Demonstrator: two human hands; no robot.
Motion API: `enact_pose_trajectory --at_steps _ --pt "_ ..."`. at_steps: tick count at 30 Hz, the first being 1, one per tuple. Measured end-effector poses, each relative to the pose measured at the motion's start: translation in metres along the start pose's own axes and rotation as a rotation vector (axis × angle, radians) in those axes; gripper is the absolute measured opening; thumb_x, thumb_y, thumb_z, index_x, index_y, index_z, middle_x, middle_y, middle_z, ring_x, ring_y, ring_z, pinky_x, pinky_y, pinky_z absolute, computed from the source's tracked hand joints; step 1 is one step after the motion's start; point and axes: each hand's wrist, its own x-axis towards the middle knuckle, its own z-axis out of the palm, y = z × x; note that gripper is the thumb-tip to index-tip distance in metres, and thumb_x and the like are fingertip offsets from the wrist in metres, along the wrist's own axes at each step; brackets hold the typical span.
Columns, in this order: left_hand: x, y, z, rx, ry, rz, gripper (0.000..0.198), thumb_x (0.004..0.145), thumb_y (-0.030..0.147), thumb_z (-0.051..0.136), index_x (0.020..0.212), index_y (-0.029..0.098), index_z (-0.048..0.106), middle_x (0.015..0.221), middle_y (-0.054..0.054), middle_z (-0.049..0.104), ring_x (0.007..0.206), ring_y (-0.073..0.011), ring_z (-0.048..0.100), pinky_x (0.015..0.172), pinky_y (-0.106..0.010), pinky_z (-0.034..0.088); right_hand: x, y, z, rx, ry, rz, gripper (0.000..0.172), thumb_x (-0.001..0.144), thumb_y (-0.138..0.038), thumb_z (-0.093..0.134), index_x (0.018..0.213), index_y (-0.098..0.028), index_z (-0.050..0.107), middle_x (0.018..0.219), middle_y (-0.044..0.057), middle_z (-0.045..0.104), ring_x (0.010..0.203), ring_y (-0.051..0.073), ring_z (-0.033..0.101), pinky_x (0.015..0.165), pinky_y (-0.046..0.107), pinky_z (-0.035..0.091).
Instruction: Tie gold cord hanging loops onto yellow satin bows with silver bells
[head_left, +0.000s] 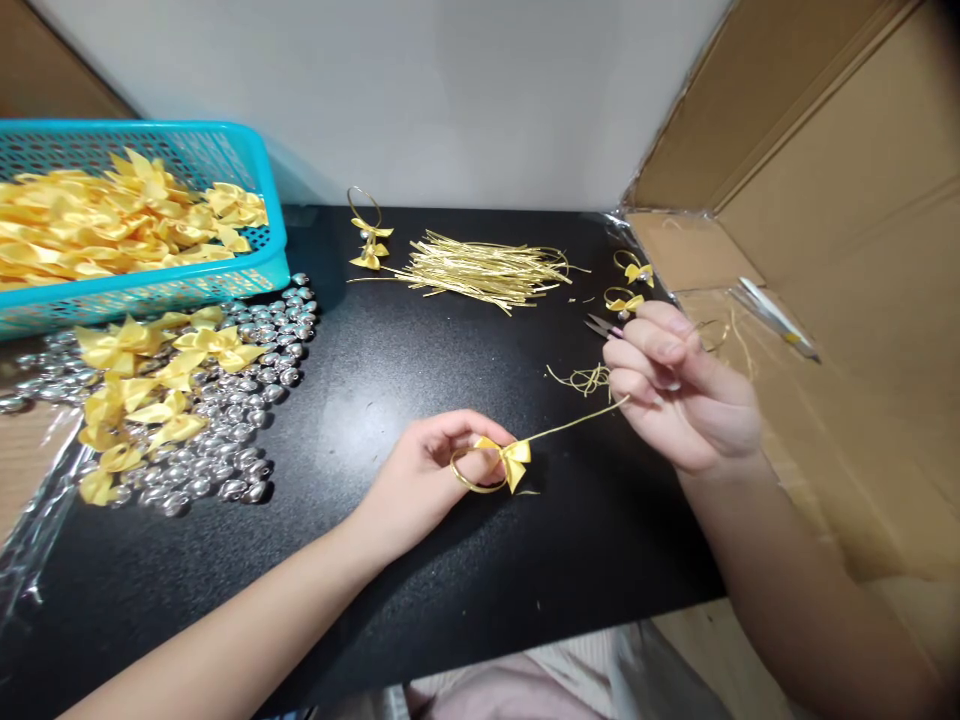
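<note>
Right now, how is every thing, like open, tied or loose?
Left hand: closed on bow
Right hand: closed on cord
Bow: tied
Cord: stretched nearly straight
Basket: open on top, holding many bows
Beads: loose
Cord pile: loose
Scissors: blades apart, partly hidden

The black table (375, 360) bears beads (232, 430) and cords (487, 270).

A glossy yellow bow (516, 462) with a round gold loop (480, 489) sits in the left hand (424, 470), just below frame centre; its thin gold cord (576, 421) slants straight up to the right hand (682, 390).
</note>
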Motion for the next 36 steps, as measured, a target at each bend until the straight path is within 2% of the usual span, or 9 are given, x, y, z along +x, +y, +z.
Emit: enact_pose_trajectory --at_steps 5,11,16,22,28,36 --pt "-0.001 0.0001 0.002 0.052 0.02 0.003 0.012 0.075 0.028 0.076 0.076 0.016 0.073 0.069 -0.001 0.073 0.06 -0.0089 0.062 0.059 -0.018 0.047 -0.0024 -0.0016 -0.0007 -0.147 -0.01 -0.043 0.052 0.06 -0.029 0.088 0.065 -0.023 0.037 0.054 -0.008 0.034 0.048 0.009 0.018 0.041 0.024 0.016" --pt "-0.0026 0.0011 0.0053 0.107 0.075 -0.012 0.012 0.071 0.026 0.076 0.07 0.015 0.071 0.065 -0.002 0.073 0.058 -0.0103 0.061 0.057 -0.02 0.047 -0.0042 -0.003 -0.0008 -0.273 0.049 -0.05 0.062 0.049 -0.045 0.091 0.061 -0.025 0.033 0.052 -0.007 0.029 0.049 0.011 0.015 0.04 0.027 0.011" --pt "-0.0022 0.0034 0.0085 0.101 0.125 -0.024 0.009 0.065 0.019 0.075 0.065 0.016 0.067 0.061 0.0 0.071 0.054 -0.0098 0.059 0.053 -0.019 0.044 -0.0052 -0.0042 0.0014 -0.324 0.043 -0.054 0.068 0.046 -0.045 0.092 0.059 -0.025 0.028 0.048 -0.007 0.026 0.047 0.011 0.017 0.037 0.025 0.013" --pt "-0.0014 0.004 0.0083 0.105 0.17 -0.024 0.01 0.066 0.019 0.074 0.064 0.016 0.065 0.061 0.0 0.071 0.054 -0.0097 0.059 0.053 -0.019 0.042 -0.0057 -0.0047 0.0017 -0.293 -0.02 -0.058 0.069 0.05 -0.04 0.091 0.058 -0.023 0.025 0.047 -0.007 0.024 0.045 0.009 0.017 0.035 0.022 0.014" --pt "-0.001 -0.0018 0.0018 0.091 0.116 0.021 0.008 0.075 0.024 0.072 0.071 0.017 0.069 0.066 0.0 0.074 0.059 -0.0107 0.063 0.059 -0.02 0.047 -0.0042 -0.0051 -0.0002 -0.273 0.015 -0.049 0.07 0.048 -0.04 0.092 0.059 -0.023 0.025 0.05 -0.007 0.024 0.047 0.01 0.016 0.034 0.023 0.014" --pt "-0.0011 -0.0003 0.0035 0.078 0.127 -0.004 0.01 0.071 0.024 0.075 0.069 0.016 0.069 0.066 -0.002 0.074 0.057 -0.0117 0.064 0.058 -0.022 0.048 -0.0041 -0.0057 0.0006 -0.359 0.028 -0.078 0.076 0.049 -0.046 0.089 0.061 -0.023 0.017 0.05 -0.007 0.021 0.047 0.009 0.015 0.033 0.025 0.014"
